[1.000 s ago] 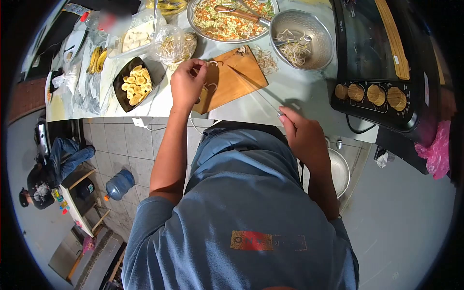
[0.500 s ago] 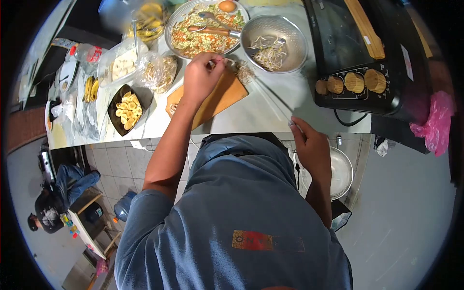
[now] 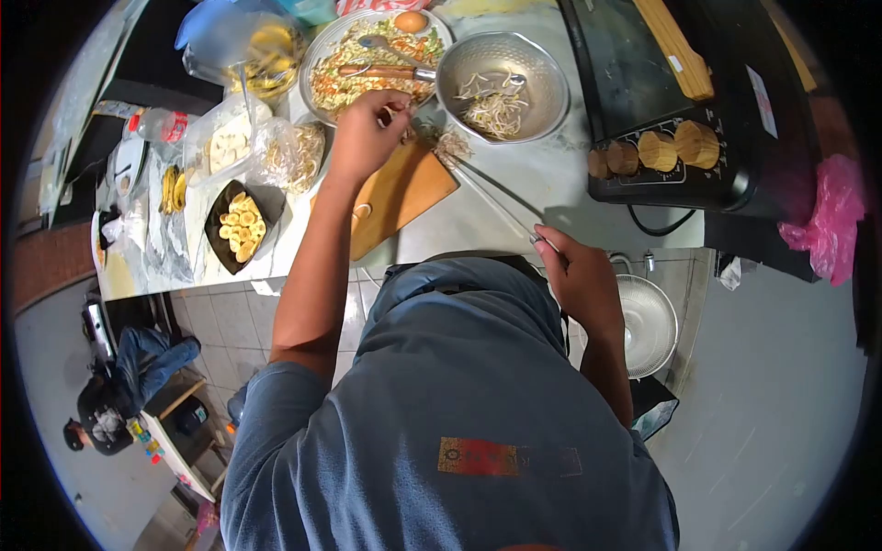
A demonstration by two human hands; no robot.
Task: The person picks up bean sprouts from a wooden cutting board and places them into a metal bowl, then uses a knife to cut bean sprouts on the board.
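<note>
While the right hand (image 3: 581, 277) clasps a knife (image 3: 496, 204), I cannot tell what the left hand (image 3: 367, 138) grasps.

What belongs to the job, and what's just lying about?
Likely job:
long thin metal knife, in right hand
rectangular brown wooden cutting board
round silver metal bowl

Probably lying about:
pink plastic bag, far right
red-capped clear plastic bottle
</note>
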